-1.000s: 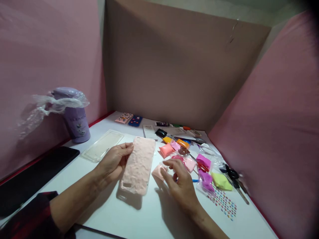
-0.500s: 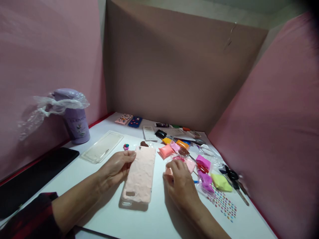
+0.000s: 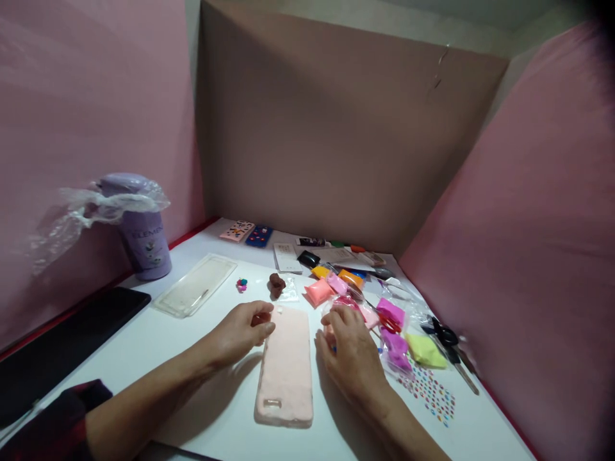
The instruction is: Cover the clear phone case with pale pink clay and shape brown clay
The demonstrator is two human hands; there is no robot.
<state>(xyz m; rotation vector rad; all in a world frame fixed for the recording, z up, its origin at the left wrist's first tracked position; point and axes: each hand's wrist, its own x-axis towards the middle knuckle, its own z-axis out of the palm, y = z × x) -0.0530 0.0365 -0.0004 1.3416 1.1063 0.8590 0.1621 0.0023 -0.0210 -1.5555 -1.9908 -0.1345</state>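
A phone case (image 3: 284, 365) coated in pale pink clay lies flat on the white table, with a small cutout near its lower end. My left hand (image 3: 245, 330) is at its upper left edge, thumb and fingers apart, not gripping it. To the right of the case, my right hand (image 3: 348, 342) has its fingers curled over a small peach clay packet (image 3: 329, 334), partly hidden beneath them. Just beyond the case sit a brown clay lump (image 3: 277, 285) and a clear plastic piece (image 3: 289, 290). A small multicoloured clay piece (image 3: 241, 285) is farther left.
A clear case (image 3: 195, 285), a dark phone-like slab (image 3: 72, 349) and a purple tumbler (image 3: 147, 246) stand left. Several clay packets (image 3: 319, 291), red-handled scissors (image 3: 389, 322), gem stickers (image 3: 432, 390) and black-handled scissors (image 3: 446, 336) lie right. Two decorated cases (image 3: 260, 235) are behind.
The pink case has gone from tilted in my left hand to flat on the table, nearer and slightly right. My left hand's fingers have loosened from it. My right hand has barely moved.
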